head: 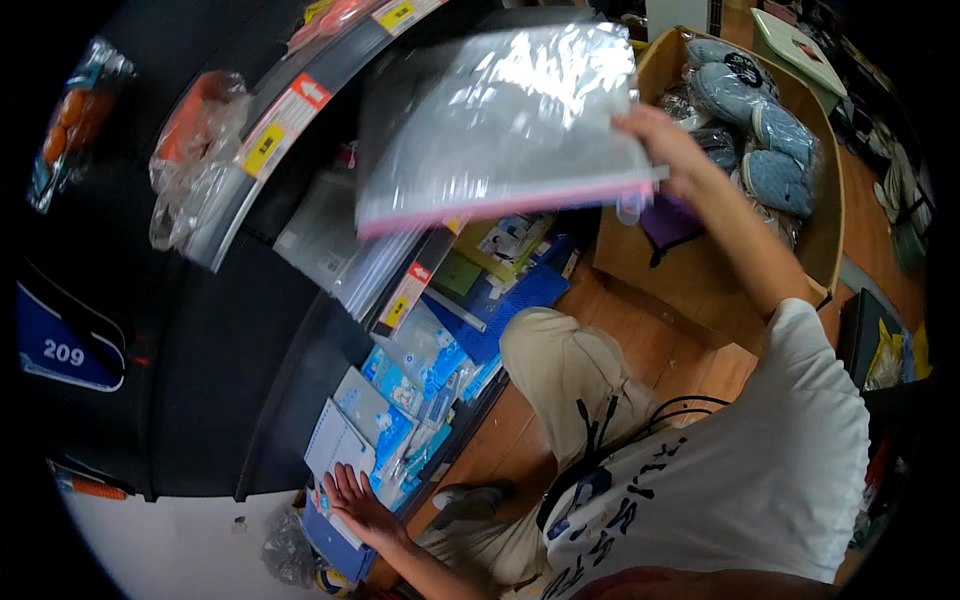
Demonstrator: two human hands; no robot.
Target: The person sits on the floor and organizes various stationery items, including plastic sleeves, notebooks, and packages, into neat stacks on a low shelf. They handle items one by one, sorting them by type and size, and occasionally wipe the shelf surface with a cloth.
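My right hand point(667, 146) grips the right edge of a clear plastic zip pouch point(502, 127) with a pink strip along its lower edge. The pouch shines with glare and is held above the shelves. My left hand point(364, 510) is low on the left with its fingers apart, beside a spiral notebook point(337, 439) on the bottom shelf; whether it touches the notebook I cannot tell. Further clear plastic pouches point(322, 232) lie on the middle shelf, partly behind the raised pouch. Blue-and-clear packs point(427, 352) lie on the bottom shelf.
A cardboard box point(675, 292) of wrapped grey-blue slippers point(776, 180) stands at the right. Black shelving with price labels point(281, 127) curves along the left, with a wrapped orange item point(199, 120) hanging from it. A blue mesh tray point(525, 311) and a plastic bag point(289, 551) are low down.
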